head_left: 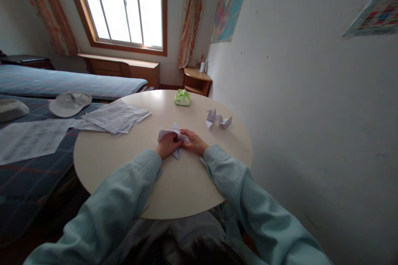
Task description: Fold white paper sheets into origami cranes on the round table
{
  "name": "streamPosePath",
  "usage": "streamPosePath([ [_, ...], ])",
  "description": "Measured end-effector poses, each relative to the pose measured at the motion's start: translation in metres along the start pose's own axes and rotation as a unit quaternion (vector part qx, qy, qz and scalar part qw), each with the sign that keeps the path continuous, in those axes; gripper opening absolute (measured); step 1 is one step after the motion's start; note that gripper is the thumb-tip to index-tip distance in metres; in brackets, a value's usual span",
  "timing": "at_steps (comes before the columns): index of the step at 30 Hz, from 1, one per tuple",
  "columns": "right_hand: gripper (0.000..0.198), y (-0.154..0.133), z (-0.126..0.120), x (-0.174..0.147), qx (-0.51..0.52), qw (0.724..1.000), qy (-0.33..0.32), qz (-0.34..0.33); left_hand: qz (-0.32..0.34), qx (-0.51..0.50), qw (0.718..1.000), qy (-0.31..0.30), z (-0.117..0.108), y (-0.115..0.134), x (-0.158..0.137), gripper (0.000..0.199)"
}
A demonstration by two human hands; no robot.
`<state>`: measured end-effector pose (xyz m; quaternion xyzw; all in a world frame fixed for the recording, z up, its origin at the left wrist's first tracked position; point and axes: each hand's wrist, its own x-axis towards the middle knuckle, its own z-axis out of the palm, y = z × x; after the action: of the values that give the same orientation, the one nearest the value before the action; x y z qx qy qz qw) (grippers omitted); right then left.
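Both of my hands meet over a piece of folded white paper (pixel 175 127) near the middle of the round table (pixel 124 174). My left hand (pixel 168 145) grips its left side, thumb toward the centre. From the right, my right hand (pixel 193 142) holds it with bent fingers close to the left thumb. Paper points stick out above and below the hands; the part between the fingers is hidden. Two folded paper birds, one on the left (pixel 211 118) and one on the right (pixel 225 122), stand on the table beyond my right hand.
A green tissue pack (pixel 182 97) sits toward the table's far edge. Loose paper sheets (pixel 116 116) overlap the left edge, beside a printed sheet (pixel 34 136) and a pale cap (pixel 70 104) on the bed (pixel 40 178). A white wall (pixel 295 112) rises close on the right.
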<state>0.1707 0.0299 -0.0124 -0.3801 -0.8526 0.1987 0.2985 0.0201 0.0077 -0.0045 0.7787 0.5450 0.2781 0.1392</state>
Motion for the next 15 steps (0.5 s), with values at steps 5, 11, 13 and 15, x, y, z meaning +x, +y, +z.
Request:
streamPosePath([
  [5, 0.053, -0.0020, -0.0003, -0.0005, 0.005, 1.000, 0.007, 0.002, -0.020, -0.037, 0.999, 0.001, 0.0015, 0.0003, -0.0005, 0.024],
  [11, 0.055, -0.0026, -0.0011, -0.0003, 0.006, 1.000, 0.005, 0.000, -0.013, -0.034, 0.999, -0.007, 0.0040, -0.0049, 0.0029, 0.025],
  [13, 0.056, -0.0030, -0.0014, -0.0004, 0.006, 1.000, 0.006, 0.000, -0.010, -0.029, 0.999, -0.010, 0.0049, -0.0063, 0.0037, 0.025],
  [15, 0.056, -0.0037, -0.0018, -0.0007, 0.004, 1.000, 0.005, 0.000, -0.005, -0.019, 1.000, -0.014, 0.0054, -0.0071, 0.0040, 0.025],
])
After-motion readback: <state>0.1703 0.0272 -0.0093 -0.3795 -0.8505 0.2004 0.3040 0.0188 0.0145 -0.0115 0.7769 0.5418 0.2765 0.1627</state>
